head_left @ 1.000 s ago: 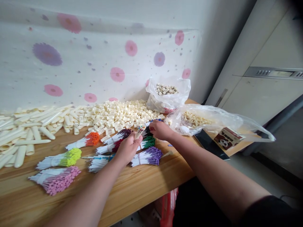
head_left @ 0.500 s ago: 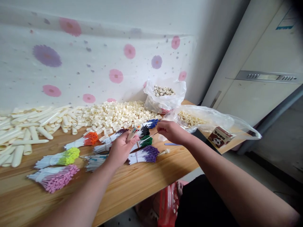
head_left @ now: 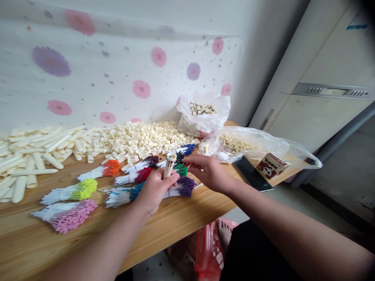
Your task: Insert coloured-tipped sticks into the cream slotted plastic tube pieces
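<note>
My left hand (head_left: 158,187) is closed around a cream multicolour pen barrel (head_left: 168,168), held upright, with several coloured ends showing at its top slots. To the right of the barrel, my right hand (head_left: 209,171) has its fingers stretched apart, with nothing visible in them. Its fingertips are close to the green pen refills (head_left: 181,169) and black refills (head_left: 179,157). Below the hands lies a bundle of purple refills (head_left: 186,186). Blue refills (head_left: 136,191) are partly covered by my left hand. Red refills (head_left: 143,175) and dark maroon refills (head_left: 151,161) lie just behind it.
Orange (head_left: 110,168), yellow (head_left: 88,189) and pink refill bundles (head_left: 72,218) lie at left. Behind are long cream tubes (head_left: 35,152) and a heap of slotted cream parts (head_left: 143,136). Plastic bags (head_left: 190,127), a dark flat object (head_left: 252,173) and a small box (head_left: 271,166) occupy the right.
My right hand has let go of a thin white refill and moved slightly down, its fingers now spread near the green bundle. The pen barrel in my left hand has turned more upright.
</note>
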Motion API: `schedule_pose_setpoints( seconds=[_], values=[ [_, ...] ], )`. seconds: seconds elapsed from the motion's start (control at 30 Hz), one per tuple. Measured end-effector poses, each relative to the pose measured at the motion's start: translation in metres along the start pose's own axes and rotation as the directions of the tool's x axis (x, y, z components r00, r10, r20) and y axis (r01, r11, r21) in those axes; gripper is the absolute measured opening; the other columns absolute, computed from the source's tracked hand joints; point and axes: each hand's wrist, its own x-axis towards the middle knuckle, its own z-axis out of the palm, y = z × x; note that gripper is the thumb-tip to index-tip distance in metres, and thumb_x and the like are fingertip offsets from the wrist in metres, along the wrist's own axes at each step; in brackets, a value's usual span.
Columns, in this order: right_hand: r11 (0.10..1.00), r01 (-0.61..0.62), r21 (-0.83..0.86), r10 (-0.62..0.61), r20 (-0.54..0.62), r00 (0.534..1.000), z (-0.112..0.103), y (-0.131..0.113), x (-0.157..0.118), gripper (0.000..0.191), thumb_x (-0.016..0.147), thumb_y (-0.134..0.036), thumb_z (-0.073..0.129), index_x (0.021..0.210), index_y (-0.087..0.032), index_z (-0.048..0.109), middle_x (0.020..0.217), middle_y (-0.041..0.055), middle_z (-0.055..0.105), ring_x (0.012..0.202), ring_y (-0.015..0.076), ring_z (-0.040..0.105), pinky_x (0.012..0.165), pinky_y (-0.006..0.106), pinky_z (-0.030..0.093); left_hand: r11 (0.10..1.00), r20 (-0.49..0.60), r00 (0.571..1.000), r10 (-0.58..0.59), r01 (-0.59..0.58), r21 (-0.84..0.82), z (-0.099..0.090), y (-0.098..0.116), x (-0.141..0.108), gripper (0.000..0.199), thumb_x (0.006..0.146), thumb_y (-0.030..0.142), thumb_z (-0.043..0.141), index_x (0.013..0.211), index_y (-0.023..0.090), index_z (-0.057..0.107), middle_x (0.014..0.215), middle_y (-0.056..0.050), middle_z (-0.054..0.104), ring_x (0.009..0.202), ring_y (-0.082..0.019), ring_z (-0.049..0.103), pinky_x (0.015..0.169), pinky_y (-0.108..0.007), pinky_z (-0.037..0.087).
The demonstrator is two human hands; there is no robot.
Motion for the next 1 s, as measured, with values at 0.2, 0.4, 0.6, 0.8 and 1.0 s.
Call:
schedule_pose_setpoints(
  seconds=[0.2,0.4,0.6,0.8,1.0],
  values=[
    [0.922,-0.197,0.334,0.188,0.060,0.980,0.011,-0.005,-0.002,0.028,0.082,-0.015,0.054,0.107,-0.016,0.065,0.097,0.0076,0.070,0.088,0.0176,0.064,0.078,0.032,0.052,0.997,0.021,0.999,0.046,-0.045,-0.070,0.001,0.003,-0.001,0.018,0.070,0.029,0.069,0.063,0.016,0.059,0.059,0.003,0.054,0.060,-0.010,0.049,0.061,-0.023,0.038],
    [0.760,-0.292,0.580,0.273,0.122,0.954,0.014,0.000,-0.001,0.021,0.075,-0.027,0.066,0.094,-0.018,0.069,0.085,0.0034,0.070,0.075,0.0133,0.063,0.070,0.029,0.051,0.993,0.020,0.997,0.076,-0.074,-0.097,0.001,0.004,-0.001,0.020,0.066,0.027,0.072,0.058,0.015,0.058,0.059,0.004,0.053,0.059,-0.010,0.049,0.061,-0.023,0.040],
    [0.789,-0.258,0.558,0.249,0.093,0.964,0.019,-0.002,0.002,0.022,0.071,-0.035,0.071,0.084,-0.016,0.069,0.080,0.0041,0.069,0.073,0.0144,0.062,0.069,0.029,0.050,0.992,-0.010,0.997,0.081,-0.081,-0.098,0.002,0.005,-0.001,0.026,0.062,0.032,0.074,0.056,0.015,0.056,0.057,0.004,0.054,0.057,-0.010,0.047,0.058,-0.023,0.040],
    [0.988,-0.035,0.151,0.054,-0.127,0.990,0.009,-0.028,0.005,0.010,0.081,-0.022,0.061,0.075,-0.015,0.064,0.070,0.0031,0.066,0.065,0.0128,0.059,0.060,0.025,0.047,0.959,-0.049,0.966,0.253,-0.244,0.144,-0.005,0.006,0.001,0.025,0.069,0.038,0.071,0.064,0.016,0.061,0.063,0.002,0.058,0.064,-0.014,0.052,0.062,-0.025,0.041],
    [0.969,0.205,-0.140,-0.247,-0.455,0.856,-0.038,-0.074,-0.016,0.011,0.082,-0.013,0.060,0.088,-0.021,0.065,0.078,0.0028,0.070,0.073,0.0149,0.065,0.065,0.028,0.053,0.854,-0.121,0.885,0.449,-0.386,0.348,-0.017,0.006,0.000,0.021,0.079,0.038,0.062,0.074,0.019,0.065,0.074,-0.001,0.063,0.069,-0.015,0.054,0.067,-0.026,0.042]
  ],
)
